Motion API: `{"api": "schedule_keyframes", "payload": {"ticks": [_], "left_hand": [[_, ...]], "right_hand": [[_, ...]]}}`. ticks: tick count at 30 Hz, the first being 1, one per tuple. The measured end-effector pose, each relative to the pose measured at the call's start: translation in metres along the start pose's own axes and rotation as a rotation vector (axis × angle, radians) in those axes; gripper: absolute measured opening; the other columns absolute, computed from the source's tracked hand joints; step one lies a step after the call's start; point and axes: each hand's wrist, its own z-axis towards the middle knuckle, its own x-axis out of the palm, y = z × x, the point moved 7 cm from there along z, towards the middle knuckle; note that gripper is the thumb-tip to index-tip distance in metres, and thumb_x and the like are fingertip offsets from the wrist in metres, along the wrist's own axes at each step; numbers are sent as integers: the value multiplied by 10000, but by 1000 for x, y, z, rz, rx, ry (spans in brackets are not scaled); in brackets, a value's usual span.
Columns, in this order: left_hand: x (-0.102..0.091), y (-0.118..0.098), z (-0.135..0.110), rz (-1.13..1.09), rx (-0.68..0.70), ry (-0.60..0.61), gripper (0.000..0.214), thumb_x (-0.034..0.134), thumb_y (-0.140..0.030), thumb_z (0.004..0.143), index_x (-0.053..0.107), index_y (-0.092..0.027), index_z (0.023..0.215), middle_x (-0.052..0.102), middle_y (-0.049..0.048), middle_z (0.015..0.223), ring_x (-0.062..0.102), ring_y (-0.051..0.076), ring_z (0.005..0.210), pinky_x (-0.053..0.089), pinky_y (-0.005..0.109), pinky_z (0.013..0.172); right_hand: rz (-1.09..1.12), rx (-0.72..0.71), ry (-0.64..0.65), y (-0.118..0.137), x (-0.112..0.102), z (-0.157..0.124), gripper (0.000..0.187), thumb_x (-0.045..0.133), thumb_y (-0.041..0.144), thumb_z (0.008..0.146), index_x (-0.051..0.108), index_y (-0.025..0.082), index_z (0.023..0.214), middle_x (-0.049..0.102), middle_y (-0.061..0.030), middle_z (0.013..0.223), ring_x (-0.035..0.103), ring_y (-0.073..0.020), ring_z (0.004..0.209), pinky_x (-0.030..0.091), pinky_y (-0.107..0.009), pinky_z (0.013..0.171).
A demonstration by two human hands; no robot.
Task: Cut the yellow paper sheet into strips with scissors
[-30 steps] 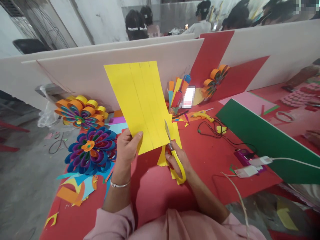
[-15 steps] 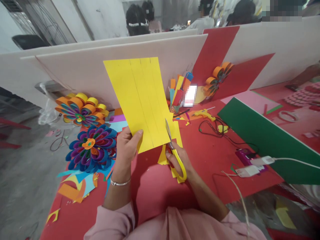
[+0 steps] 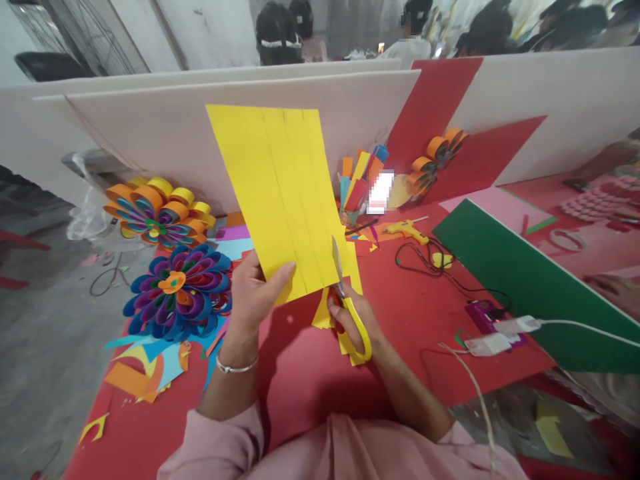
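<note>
My left hand point(image 3: 257, 293) grips the lower edge of a yellow paper sheet point(image 3: 277, 193), held upright above the red table point(image 3: 300, 380). The sheet has several long parallel cuts running down it. My right hand point(image 3: 353, 317) is closed in the handles of yellow-handled scissors point(image 3: 350, 303). Their blades point up into the sheet's lower right edge. Loose yellow strips point(image 3: 325, 313) lie on the table under the scissors.
Two rolled-paper flowers point(image 3: 177, 290) point(image 3: 157, 213) lie at the left, with paper scraps point(image 3: 145, 370) below them. A cup of paper strips point(image 3: 357, 187), a yellow glue gun point(image 3: 405, 230), black cable, a power strip point(image 3: 493, 333) and a green board point(image 3: 530, 280) are at the right. White dividers stand behind; other people sit beyond.
The yellow sheet has risen a little and the scissors sit slightly further up its edge. My left thumb has shifted right on the paper.
</note>
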Motion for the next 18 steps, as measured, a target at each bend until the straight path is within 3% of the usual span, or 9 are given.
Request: {"api": "schedule_keyframes", "payload": {"ticks": [4, 18], "left_hand": [[-2, -1, 0, 48, -6, -11, 360, 930, -224, 673, 813, -199, 1013, 835, 71, 961, 781, 256, 825, 634, 325, 699], [3, -10, 0, 116, 79, 5, 306, 871, -196, 720, 832, -220, 1022, 832, 57, 946, 777, 247, 827, 633, 324, 717]], "right_hand": [[12, 10, 10, -3, 1, -3, 57, 583, 292, 904, 574, 242, 931, 560, 56, 662, 537, -127, 535, 434, -252, 527], [60, -10, 28, 5, 3, -6, 62, 534, 285, 930, 531, 247, 881, 532, 57, 608, 529, -137, 523, 437, -262, 543]]}}
